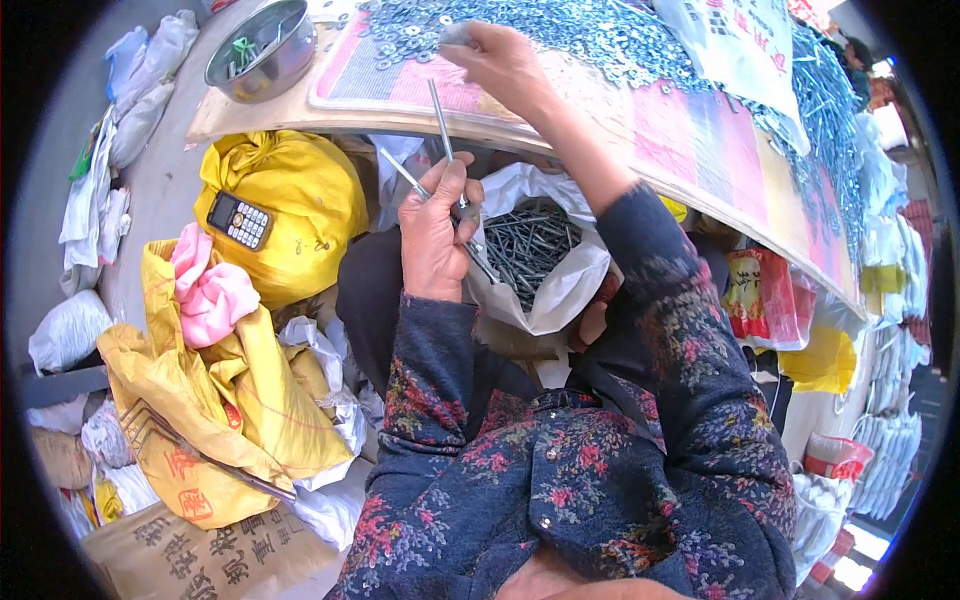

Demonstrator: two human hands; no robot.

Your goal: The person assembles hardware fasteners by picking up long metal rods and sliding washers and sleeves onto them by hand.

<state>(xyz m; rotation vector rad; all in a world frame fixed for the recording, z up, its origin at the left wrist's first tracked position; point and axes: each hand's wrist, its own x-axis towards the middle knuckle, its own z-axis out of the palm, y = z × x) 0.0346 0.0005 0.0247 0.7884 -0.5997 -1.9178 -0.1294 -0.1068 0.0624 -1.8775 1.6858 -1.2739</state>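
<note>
My left hand [436, 222] is closed round long, slender metal bolts [440, 115], whose shafts point up toward the table edge at differing angles. Right below it, a white sack [566, 300] stands open, filled with dark metal bolts [528, 245]. My right hand [508, 70] reaches over the table with its fingers pinched together. A greyish patch shows at those fingertips, too blurred to name. Close to them, loose flat washers [405, 35] lie spread over the striped table cover [660, 120].
A steel bowl [262, 55] sits on the table's left end. Long bolts [820, 150] pile up at the right, beside a white plastic bag [740, 60]. Left of my knees are a yellow bundle [300, 200] bearing a keypad phone [240, 220], and a yellow sack [215, 400].
</note>
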